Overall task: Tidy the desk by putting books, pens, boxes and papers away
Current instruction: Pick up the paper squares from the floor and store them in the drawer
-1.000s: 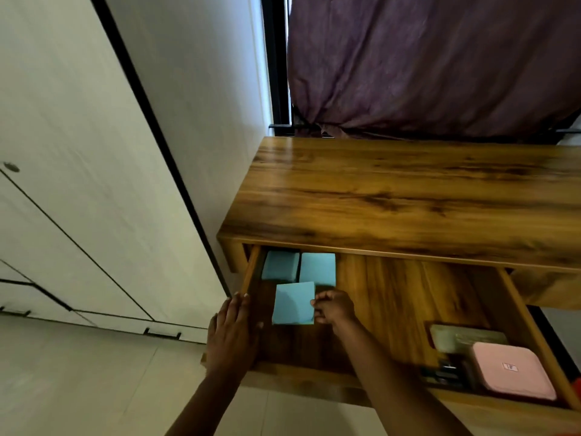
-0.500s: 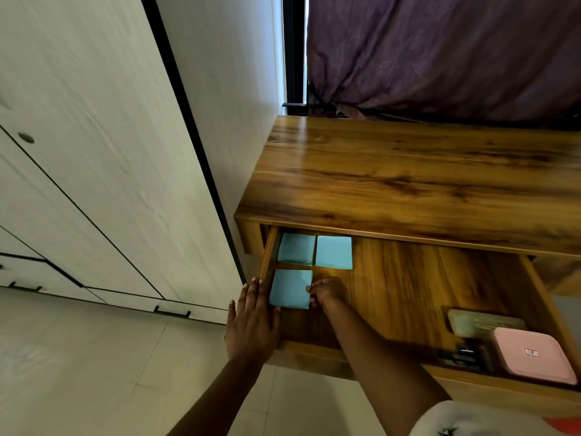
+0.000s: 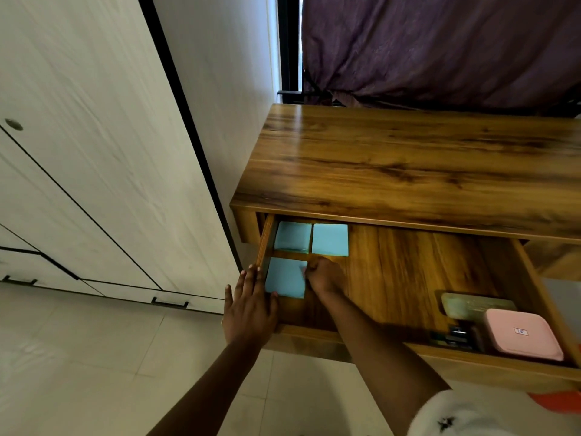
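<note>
The wooden desk's drawer [image 3: 408,278] stands pulled out. Two light blue paper pads [image 3: 294,236] [image 3: 330,240] lie side by side at its back left. A third blue pad [image 3: 284,277] lies flat in front of them, by the left wall. My right hand [image 3: 323,275] is curled at this pad's right edge, fingertips pinching it. My left hand [image 3: 250,305] rests flat, fingers spread, on the drawer's front left corner, touching the pad's left side.
A pink box [image 3: 522,335], a greenish flat box [image 3: 471,305] and small dark items [image 3: 456,336] sit in the drawer's right front corner. The desk top [image 3: 408,165] is bare. White wardrobe doors [image 3: 94,152] stand to the left, a purple curtain [image 3: 440,48] behind.
The third blue pad went from tilted and raised in my right hand down to lying flat on the drawer floor by the left wall. My left hand stayed on the drawer corner.
</note>
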A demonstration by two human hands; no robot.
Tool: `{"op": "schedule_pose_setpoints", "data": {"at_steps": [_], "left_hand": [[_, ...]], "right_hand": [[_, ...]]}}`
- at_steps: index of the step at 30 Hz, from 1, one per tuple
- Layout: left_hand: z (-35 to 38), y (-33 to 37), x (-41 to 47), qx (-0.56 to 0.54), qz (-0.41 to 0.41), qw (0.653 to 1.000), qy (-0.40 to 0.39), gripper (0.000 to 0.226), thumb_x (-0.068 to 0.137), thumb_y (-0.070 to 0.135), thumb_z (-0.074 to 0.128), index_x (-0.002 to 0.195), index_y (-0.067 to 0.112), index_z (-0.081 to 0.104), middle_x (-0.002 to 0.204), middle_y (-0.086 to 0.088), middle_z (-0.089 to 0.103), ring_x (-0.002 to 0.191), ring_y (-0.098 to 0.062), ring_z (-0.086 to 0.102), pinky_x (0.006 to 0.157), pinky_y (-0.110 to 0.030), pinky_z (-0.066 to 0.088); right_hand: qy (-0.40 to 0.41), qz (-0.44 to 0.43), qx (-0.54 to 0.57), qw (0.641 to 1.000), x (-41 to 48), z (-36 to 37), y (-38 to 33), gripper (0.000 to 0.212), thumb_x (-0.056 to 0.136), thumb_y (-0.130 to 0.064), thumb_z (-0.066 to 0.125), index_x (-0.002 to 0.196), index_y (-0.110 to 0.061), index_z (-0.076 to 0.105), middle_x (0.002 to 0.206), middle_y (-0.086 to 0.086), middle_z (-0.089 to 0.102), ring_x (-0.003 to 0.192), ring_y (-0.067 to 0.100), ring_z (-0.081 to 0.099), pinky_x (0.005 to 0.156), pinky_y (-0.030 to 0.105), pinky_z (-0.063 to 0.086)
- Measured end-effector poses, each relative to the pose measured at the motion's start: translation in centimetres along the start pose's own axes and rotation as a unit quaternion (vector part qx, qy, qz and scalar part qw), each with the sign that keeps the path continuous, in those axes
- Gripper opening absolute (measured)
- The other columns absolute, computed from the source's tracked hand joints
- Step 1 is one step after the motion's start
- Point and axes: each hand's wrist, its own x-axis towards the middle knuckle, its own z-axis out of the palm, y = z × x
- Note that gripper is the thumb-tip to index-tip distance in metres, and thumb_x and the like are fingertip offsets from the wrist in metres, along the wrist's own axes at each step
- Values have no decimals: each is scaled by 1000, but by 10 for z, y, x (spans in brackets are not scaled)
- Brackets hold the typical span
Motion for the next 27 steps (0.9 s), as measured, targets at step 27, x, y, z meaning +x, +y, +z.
{"op": "schedule_pose_setpoints", "data": {"at_steps": [27], "left_hand": [[46, 95, 24, 82, 231, 969, 9, 72, 92, 65, 25, 149, 20, 26, 157, -4, 23, 146, -20, 10, 117, -49, 1]], "right_hand": [[229, -47, -200, 952, -54, -123, 168, 76, 93, -62, 8, 140, -14, 43, 148, 8, 40, 140, 25, 29, 115, 50, 9]]}}
